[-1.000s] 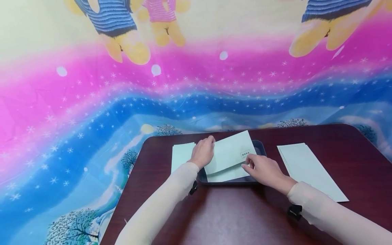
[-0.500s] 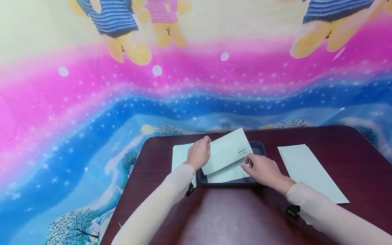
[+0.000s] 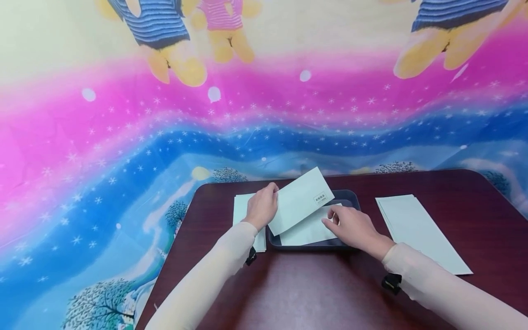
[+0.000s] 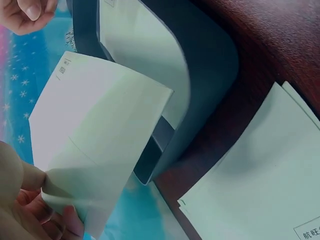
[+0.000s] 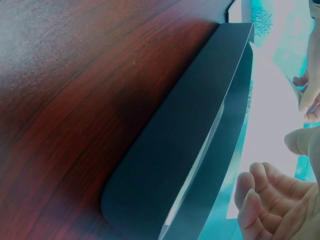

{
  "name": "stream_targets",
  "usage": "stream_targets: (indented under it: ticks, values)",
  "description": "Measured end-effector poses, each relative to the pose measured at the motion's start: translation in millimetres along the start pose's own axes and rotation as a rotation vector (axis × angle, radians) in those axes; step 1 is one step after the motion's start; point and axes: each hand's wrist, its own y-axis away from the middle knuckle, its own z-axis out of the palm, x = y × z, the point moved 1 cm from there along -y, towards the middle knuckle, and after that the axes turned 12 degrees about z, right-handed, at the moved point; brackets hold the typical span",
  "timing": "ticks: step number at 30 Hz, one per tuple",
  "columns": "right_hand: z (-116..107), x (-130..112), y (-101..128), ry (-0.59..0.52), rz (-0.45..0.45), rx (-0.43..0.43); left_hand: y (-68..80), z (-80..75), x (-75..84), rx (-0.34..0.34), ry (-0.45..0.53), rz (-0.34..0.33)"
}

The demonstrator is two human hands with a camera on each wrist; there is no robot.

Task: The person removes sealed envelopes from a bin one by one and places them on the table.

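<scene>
My left hand (image 3: 262,207) pinches one end of a pale green envelope (image 3: 301,201), which has a small printed box near its far corner. Tilted, the envelope hangs over a dark tray (image 3: 351,198). In the left wrist view, thumb and fingers grip the paper's (image 4: 100,125) end and bend it a little. Another pale envelope (image 3: 305,231) lies inside the tray. At the tray's right side is my right hand (image 3: 352,227), fingers loosely curled. The right wrist view shows its fingertips (image 5: 245,182) apart from the thumb, with nothing between them.
Left of the tray, partly behind my left arm, lies a stack of pale envelopes (image 3: 242,206). A second stack (image 3: 425,233) lies to the right on the dark red wooden table (image 3: 305,284). A printed cloth (image 3: 264,105) hangs behind the table.
My left hand has moved left with the envelope, whose far end has tilted up and swung away from my right hand. More of the envelope in the tray shows. The right hand has barely moved.
</scene>
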Motion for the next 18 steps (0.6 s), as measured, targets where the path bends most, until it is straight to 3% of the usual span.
stream_targets:
  ticks: [9,18]
  values:
    - [0.0,-4.1,-0.8,-0.016,-0.018,-0.004,4.6,-5.9,-6.8,0.041,-0.001,-0.015]
    - [0.9,-5.7,-2.4,-0.011,-0.024,-0.006,7.2,-11.7,-12.1,0.040,-0.002,-0.054]
